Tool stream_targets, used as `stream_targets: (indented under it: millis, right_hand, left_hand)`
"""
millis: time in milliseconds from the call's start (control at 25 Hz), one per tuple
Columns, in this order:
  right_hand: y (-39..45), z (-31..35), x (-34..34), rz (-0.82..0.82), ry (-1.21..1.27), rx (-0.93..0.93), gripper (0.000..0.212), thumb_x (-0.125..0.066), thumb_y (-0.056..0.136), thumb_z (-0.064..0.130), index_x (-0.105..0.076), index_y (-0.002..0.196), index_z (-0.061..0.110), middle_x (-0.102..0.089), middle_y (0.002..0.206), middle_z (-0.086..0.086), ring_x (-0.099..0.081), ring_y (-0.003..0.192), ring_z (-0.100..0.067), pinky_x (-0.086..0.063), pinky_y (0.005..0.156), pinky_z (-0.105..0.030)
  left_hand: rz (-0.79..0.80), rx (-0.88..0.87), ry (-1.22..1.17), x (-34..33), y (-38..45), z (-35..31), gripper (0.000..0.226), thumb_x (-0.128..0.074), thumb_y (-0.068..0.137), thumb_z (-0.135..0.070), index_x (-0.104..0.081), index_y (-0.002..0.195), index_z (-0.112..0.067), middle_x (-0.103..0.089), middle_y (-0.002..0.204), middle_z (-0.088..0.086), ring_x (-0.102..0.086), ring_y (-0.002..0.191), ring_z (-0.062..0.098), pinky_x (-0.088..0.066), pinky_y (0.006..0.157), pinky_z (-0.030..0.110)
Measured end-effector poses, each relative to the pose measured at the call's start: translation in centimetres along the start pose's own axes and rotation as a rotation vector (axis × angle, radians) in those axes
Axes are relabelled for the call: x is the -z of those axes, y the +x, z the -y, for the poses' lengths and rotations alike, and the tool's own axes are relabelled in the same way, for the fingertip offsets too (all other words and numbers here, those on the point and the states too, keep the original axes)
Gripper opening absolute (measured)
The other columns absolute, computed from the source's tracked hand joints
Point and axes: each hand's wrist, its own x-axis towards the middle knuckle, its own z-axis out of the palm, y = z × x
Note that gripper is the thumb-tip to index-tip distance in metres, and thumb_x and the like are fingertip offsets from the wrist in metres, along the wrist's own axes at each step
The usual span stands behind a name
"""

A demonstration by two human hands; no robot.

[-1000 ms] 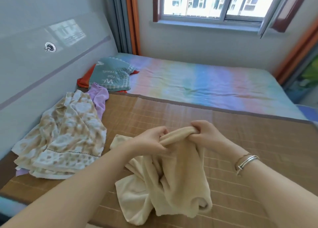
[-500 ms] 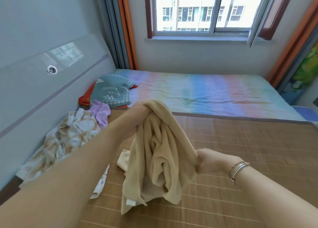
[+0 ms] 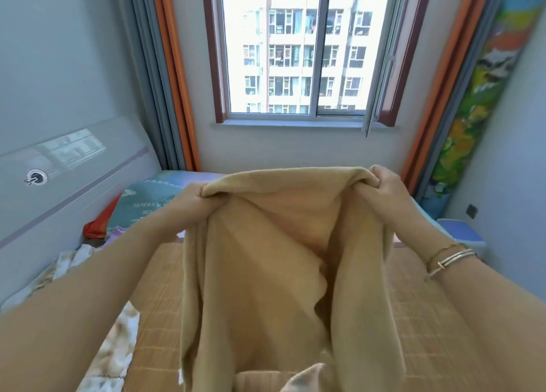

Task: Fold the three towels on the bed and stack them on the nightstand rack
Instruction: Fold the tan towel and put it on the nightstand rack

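Daylit bedroom, far window

A window [image 3: 298,51] with orange-and-grey curtains [image 3: 165,75] faces apartment blocks; a pale headboard [image 3: 68,178] stands left, a woven bed mat [image 3: 159,288] lies near.

1. On the teal pillow [image 3: 147,202] near my left arm I read the white word "TRAVEL". From where I stand it is upside down.
2. Just below it on the same pillow I see some more white letters, maybe "OR", but my arm covers the rest.
3. I find no other text that I can read.
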Motion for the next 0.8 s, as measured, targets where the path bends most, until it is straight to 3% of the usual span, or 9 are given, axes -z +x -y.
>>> stream_targets:
  millis: [160, 240, 360, 520, 600, 680, 800]
  right_hand:
    - [-3.3, -8.2, -0.3, 0.461, -0.474, -0.149, 0.018, -0.066, 0.076, 0.022, -0.051, 0.067, 0.017, -0.058, 0.063, 0.004, -0.052, 0.064, -0.015, -0.036, 0.056, -0.030]
    - [-5.5, -12.2, -1.1, 0.659, -0.635, -0.178, 0.013, -0.063, 0.073, 0.020, -0.050, 0.070, 0.018, -0.057, 0.070, 0.004, -0.052, 0.066, -0.014, -0.037, 0.056, -0.030]
    - [-6.9, -17.1, -2.1, 0.911, -0.820, -0.272, 0.016, -0.048, 0.072, 0.006, -0.040, 0.071, 0.020, -0.052, 0.080, 0.002, -0.049, 0.074, -0.018, -0.033, 0.053, -0.028]
    - [-6.8, -21.9, -3.3, 0.916, -0.993, -0.406, 0.017, -0.039, 0.079, 0.007, -0.042, 0.082, 0.023, -0.058, 0.092, 0.001, -0.052, 0.073, -0.018, -0.036, 0.054, -0.026]
    - [-6.8, -23.8, -5.1, 0.859, -0.952, -0.478, 0.012, -0.035, 0.086, 0.011, -0.041, 0.094, 0.018, -0.064, 0.087, -0.003, -0.059, 0.063, -0.017, -0.045, 0.058, -0.030]
    - [-6.7, -24.9, -7.1, 0.812, -0.766, -0.696, 0.020, -0.025, 0.092, 0.014, -0.039, 0.104, 0.010, -0.070, 0.079, -0.013, -0.069, 0.058, -0.025, -0.057, 0.069, -0.037]
    - [-5.3, -26.3, -9.6, 0.715, -0.392, -0.991, 0.037, -0.019, 0.097, 0.015, -0.048, 0.114, -0.002, -0.067, 0.086, -0.026, -0.070, 0.072, -0.040, -0.058, 0.072, -0.052]
  left_hand:
    - [0.259, 0.102, 0.397, -0.8, -0.6, 5.9, 0.019, -0.044, 0.063, -0.024, -0.060, 0.055, -0.018, -0.048, 0.052, -0.014, -0.042, 0.053, 0.001, -0.032, 0.056, 0.019]
    - [0.329, 0.135, 0.496, -2.2, -1.0, 9.2, 0.021, -0.041, 0.058, -0.018, -0.061, 0.059, -0.011, -0.046, 0.055, -0.008, -0.039, 0.056, 0.008, -0.030, 0.057, 0.025]
    - [0.399, 0.190, 0.690, -4.7, -1.2, 13.8, 0.012, -0.042, 0.056, -0.003, -0.043, 0.049, -0.013, -0.039, 0.054, -0.003, -0.036, 0.058, 0.016, -0.026, 0.055, 0.029]
    - [0.352, 0.282, 0.860, -6.1, -0.8, 20.7, 0.027, -0.048, 0.067, 0.001, -0.052, 0.066, -0.026, -0.050, 0.079, -0.003, -0.055, 0.081, 0.022, -0.048, 0.067, 0.036]
    - [0.284, 0.312, 0.861, -6.9, 0.1, 22.0, 0.024, -0.049, 0.072, -0.003, -0.051, 0.068, -0.026, -0.053, 0.081, -0.004, -0.055, 0.083, 0.021, -0.046, 0.064, 0.034]
    - [0.259, 0.375, 0.914, -7.7, 1.2, 22.6, 0.019, -0.047, 0.076, -0.009, -0.048, 0.064, -0.024, -0.056, 0.077, -0.003, -0.056, 0.079, 0.020, -0.038, 0.057, 0.029]
    - [0.314, 0.577, 1.030, -8.6, 3.4, 23.7, 0.017, -0.042, 0.083, -0.019, -0.057, 0.075, -0.024, -0.060, 0.080, -0.001, -0.058, 0.076, 0.019, -0.039, 0.056, 0.027]
